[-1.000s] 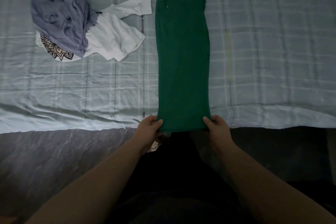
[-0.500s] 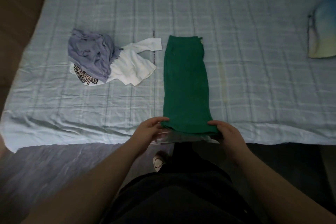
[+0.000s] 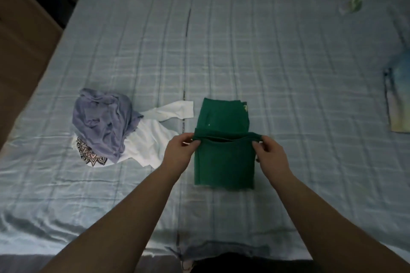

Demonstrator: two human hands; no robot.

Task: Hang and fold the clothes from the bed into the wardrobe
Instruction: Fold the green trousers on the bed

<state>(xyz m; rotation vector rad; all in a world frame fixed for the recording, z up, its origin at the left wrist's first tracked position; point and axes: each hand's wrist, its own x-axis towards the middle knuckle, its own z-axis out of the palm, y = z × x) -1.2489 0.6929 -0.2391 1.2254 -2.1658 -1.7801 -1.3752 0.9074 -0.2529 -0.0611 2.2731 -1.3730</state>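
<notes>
Green trousers [image 3: 224,162] lie half folded on the bed [image 3: 288,73], between the left hand [image 3: 178,155] and right hand [image 3: 271,156]. Each pinches a corner of the folded end. Past the left hand, a purple top [image 3: 102,122] and white shirt [image 3: 153,146] lie crumpled, so most of the job seems left.

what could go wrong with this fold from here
The left hand and right hand pinch the green trousers only at the corners of the folded edge, and the middle gapes, so the layers may land crooked or bunched. The white shirt lies close beside the left hand; it could get dragged or caught under the fold.
</notes>
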